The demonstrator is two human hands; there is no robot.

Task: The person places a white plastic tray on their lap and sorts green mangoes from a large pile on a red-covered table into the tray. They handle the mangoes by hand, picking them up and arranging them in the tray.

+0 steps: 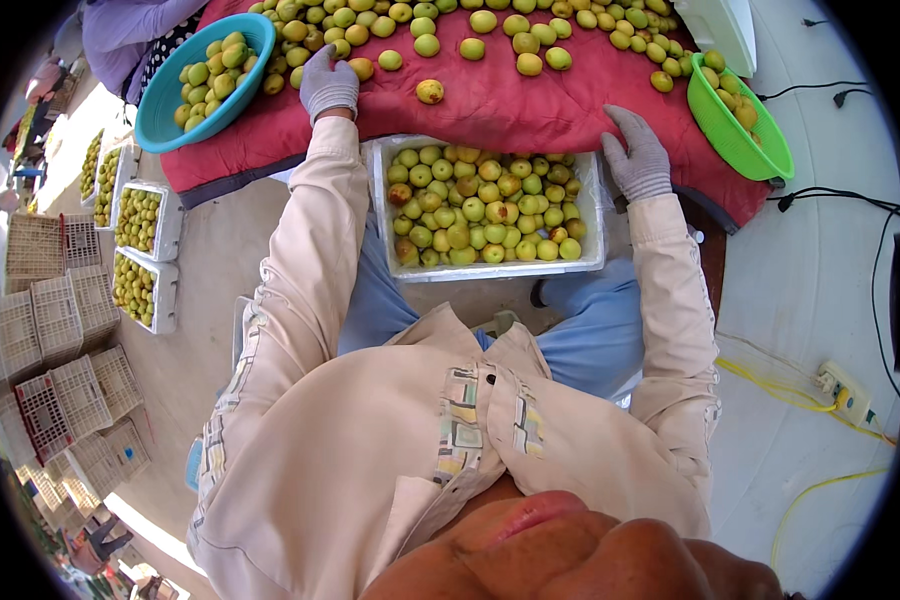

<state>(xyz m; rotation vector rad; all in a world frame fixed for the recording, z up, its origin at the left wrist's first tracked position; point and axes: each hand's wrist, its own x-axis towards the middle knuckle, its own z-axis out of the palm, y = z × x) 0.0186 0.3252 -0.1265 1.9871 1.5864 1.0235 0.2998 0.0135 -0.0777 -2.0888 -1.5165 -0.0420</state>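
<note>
My left hand [329,86], in a grey knit glove, is at the near edge of a pile of yellow-green, jujube-like fruits [343,18] on a red quilted cloth [495,105]. Its fingers are spread beside a few fruits, and no fruit shows in its grip. My right hand [637,154], gloved the same way, hovers or rests by the cloth's front edge, fingers apart and holding nothing. Between my forearms a white foam box [495,273] stands in front of my knees, filled with the same fruits, some with brown patches. The cloth overhangs its far rim.
A blue basin [150,124] of fruits sits on the cloth's left, a green basket [757,150] tilts at the right. Foam boxes of fruit [166,232] and stacked plastic crates [67,390] stand left. A power strip [844,391] and cables lie right. Another person's sleeve [124,34] shows upper left.
</note>
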